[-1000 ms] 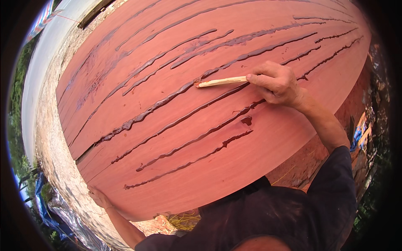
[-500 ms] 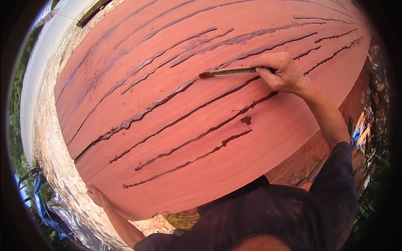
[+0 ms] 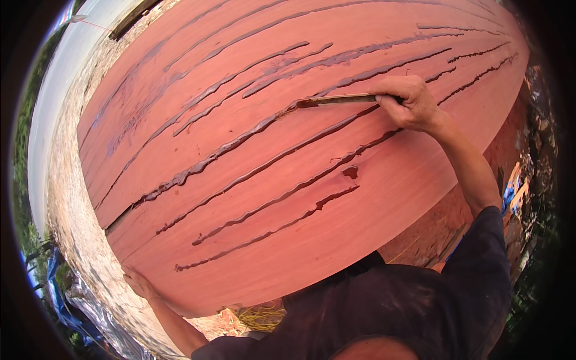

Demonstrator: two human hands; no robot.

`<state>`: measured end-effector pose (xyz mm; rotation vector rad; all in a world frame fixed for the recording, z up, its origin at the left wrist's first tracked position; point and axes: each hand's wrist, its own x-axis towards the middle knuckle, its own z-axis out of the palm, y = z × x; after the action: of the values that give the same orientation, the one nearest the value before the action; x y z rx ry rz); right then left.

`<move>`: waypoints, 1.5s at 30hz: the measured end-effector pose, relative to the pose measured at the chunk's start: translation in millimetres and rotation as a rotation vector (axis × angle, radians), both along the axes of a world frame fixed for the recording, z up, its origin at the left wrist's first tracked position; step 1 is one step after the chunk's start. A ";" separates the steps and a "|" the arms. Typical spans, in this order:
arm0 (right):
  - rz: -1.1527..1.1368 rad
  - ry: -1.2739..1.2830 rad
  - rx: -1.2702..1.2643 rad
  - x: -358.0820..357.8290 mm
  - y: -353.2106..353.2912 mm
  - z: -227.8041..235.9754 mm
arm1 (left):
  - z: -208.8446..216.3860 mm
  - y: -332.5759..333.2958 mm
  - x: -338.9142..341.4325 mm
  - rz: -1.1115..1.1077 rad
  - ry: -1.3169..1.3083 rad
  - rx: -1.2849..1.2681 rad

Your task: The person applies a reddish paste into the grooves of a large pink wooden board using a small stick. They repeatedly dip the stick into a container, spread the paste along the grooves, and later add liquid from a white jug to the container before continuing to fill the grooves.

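Observation:
My right hand is closed around the end of a narrow flat stick. Its dark, paste-smeared tip touches a long seam of dark brown paste on a curved, reddish wooden hull of planks. More ridges of the same paste run nearly parallel along the other seams, and a small paste blob lies between two of them. At the hull's lower left edge rests my left hand, its fingers stretched along the wood and partly hidden. It holds no tool.
Pale ground borders the hull on the left, with blue and silver sheeting at the lower left. A yellow cord lies coiled below the near edge. A dark timber is at the upper left.
My right hand and the stick have slid a little to the right, the tip following the paste seam. My left hand stays at the hull's edge.

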<state>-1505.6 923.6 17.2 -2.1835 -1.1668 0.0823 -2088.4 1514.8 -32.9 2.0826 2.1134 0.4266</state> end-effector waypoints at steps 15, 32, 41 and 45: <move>0.086 -0.090 0.016 -13.3 20.2 11.0 | -3.9 0.3 -4.2 0.060 -0.061 -0.015; 0.245 -0.147 0.018 -2.0 73.1 20.4 | -1.2 -2.8 -1.1 0.004 -0.028 -0.012; 0.247 -0.025 0.021 6.8 85.1 10.5 | -3.7 6.0 -10.0 -0.009 -0.032 -0.042; 0.184 0.163 -0.054 10.5 86.2 8.5 | -3.1 5.8 -9.7 -0.011 -0.012 -0.051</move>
<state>-1495.1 1009.8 25.7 -2.0676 -1.2812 0.3672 -2098.1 1520.6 -36.1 2.0580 2.0826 0.3786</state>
